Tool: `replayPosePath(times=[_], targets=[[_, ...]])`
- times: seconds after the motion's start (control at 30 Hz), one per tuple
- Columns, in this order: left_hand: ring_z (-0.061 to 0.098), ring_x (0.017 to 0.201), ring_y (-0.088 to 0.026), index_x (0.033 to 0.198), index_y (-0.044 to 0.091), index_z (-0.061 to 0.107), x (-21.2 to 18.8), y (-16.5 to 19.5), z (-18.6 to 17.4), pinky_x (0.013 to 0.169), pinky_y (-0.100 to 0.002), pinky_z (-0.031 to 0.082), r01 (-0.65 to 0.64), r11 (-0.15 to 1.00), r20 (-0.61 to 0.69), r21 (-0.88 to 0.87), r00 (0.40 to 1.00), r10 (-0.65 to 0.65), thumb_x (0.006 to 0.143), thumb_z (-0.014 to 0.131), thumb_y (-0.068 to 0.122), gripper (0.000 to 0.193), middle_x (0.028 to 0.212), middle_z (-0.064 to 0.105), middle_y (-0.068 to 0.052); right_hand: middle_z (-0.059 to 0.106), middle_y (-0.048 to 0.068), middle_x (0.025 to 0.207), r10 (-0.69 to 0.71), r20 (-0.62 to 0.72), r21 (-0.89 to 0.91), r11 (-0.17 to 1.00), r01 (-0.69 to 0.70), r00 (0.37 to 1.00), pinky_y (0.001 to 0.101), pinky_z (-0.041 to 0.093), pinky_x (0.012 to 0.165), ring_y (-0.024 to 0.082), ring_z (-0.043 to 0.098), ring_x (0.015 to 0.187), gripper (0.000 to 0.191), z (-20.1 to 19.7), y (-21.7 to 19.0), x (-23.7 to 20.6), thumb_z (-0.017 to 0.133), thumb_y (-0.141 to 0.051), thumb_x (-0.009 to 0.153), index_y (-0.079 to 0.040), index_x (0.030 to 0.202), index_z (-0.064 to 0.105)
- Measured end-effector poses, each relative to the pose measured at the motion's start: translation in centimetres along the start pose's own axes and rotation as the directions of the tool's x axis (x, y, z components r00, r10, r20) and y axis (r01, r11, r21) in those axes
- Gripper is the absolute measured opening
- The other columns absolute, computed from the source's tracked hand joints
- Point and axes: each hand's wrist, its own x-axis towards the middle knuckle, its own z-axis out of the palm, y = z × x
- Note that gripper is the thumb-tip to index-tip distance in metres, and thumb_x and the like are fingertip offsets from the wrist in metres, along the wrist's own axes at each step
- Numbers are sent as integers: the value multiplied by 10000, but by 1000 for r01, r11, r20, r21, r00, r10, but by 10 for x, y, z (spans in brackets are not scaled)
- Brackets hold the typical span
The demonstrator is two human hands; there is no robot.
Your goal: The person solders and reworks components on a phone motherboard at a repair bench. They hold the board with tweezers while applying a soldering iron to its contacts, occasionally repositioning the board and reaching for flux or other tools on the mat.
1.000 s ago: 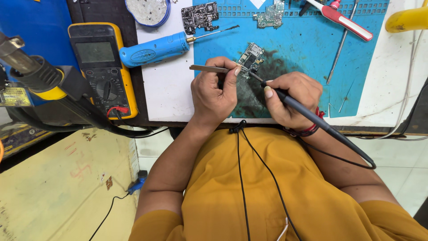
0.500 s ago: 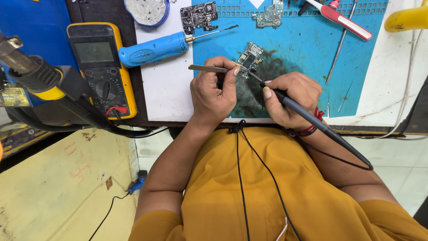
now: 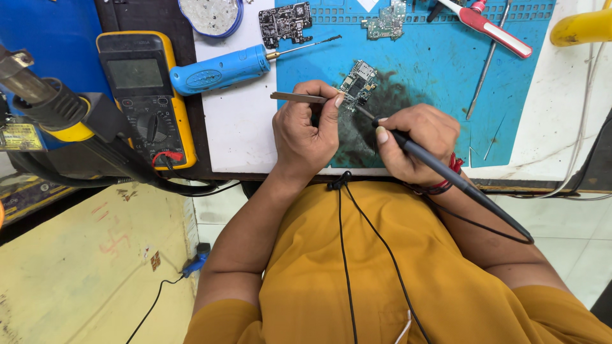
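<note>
The counter [image 3: 242, 137] carries a blue work mat [image 3: 446, 83], and everything here is placed relative to that mat. Just off its left edge lie a yellow multimeter [image 3: 145, 95] and a blue-handled screwdriver [image 3: 220, 69], its tip reaching onto the mat, likely parked there to stay within reach without crowding the work. On the mat's lower middle, over a dark scorched patch, the left hand [image 3: 306, 137] is closed around metal tweezers [image 3: 298, 97], seemingly to steady the small circuit board [image 3: 358, 84]. The right hand [image 3: 414, 143] grips a dark soldering iron [image 3: 440, 172] like a pen, angled so its tip meets the board's lower edge. That board sits tilted at the mat's centre, greenish, irregular in outline, crowded with tiny metal-capped parts. Two more boards lie along the mat's top edge.
</note>
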Motion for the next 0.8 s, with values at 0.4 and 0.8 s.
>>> replayPosePath(times=[0.4, 0.8], targets=[[656, 693, -87, 1061, 48, 626, 0, 0, 0, 637, -238, 527, 59, 998, 11, -15, 998, -59, 1023, 708, 67, 92, 851, 707, -25, 711, 129, 853, -1, -12, -17, 1000, 1, 1000, 336, 517, 621, 281, 678, 712, 101, 1, 0, 0, 748, -3, 905, -17, 937, 654], [666, 721, -84, 1068, 53, 623, 0, -1, 0, 654, -240, 532, 24, 1000, 8, -4, 1000, -24, 1032, 704, 67, 89, 881, 709, -26, 694, 130, 838, -26, 4, 0, 1000, 26, 1000, 343, 522, 629, 292, 685, 728, 104, 0, 0, 0, 750, -10, 887, -16, 944, 663]])
